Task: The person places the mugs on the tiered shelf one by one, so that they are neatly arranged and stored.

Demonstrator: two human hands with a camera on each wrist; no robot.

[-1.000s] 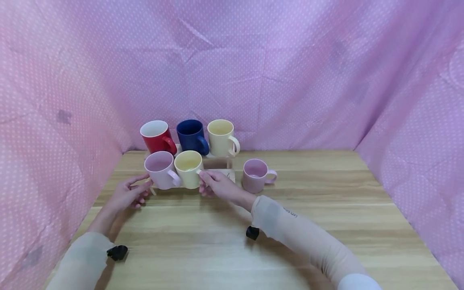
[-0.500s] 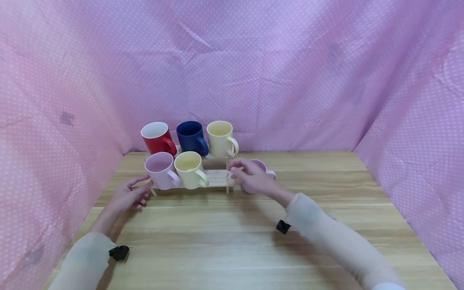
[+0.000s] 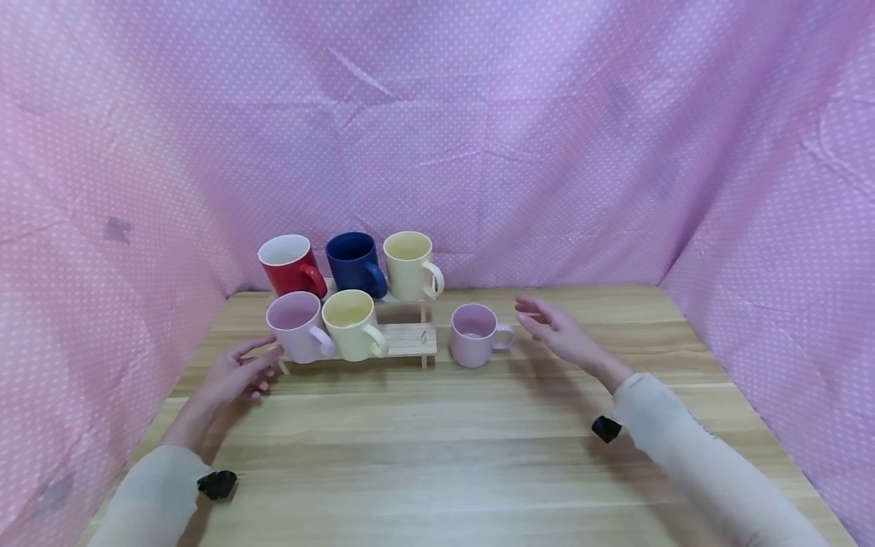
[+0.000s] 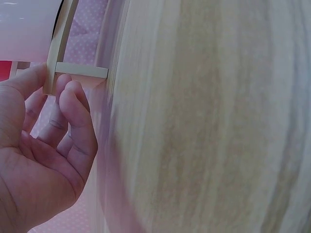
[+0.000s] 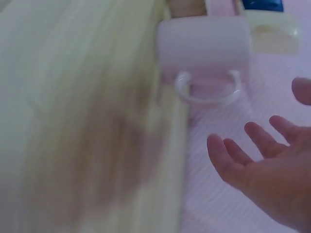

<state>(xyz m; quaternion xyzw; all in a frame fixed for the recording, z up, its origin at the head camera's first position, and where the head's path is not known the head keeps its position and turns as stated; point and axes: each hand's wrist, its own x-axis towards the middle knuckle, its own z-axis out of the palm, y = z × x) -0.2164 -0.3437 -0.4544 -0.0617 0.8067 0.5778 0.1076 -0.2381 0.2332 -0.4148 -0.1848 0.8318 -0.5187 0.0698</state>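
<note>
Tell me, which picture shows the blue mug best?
The head view: the blue mug stands whole and sharp between the red mug and a yellow one. The right wrist view catches only a blurred blue sliver. The left wrist view shows none.

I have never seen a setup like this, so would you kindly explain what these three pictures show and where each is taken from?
No machine here: a person works bare-handed. The wide picture comes from a head camera; the two blurry close-ups come from cameras on each wrist. On the wooden table stands a small two-step wooden rack carrying five ceramic mugs. A sixth, pale pink mug sits on the table beside it. The left hand touches the rack's leg; the right hand hovers open near the pink mug's handle, holding nothing.
</note>
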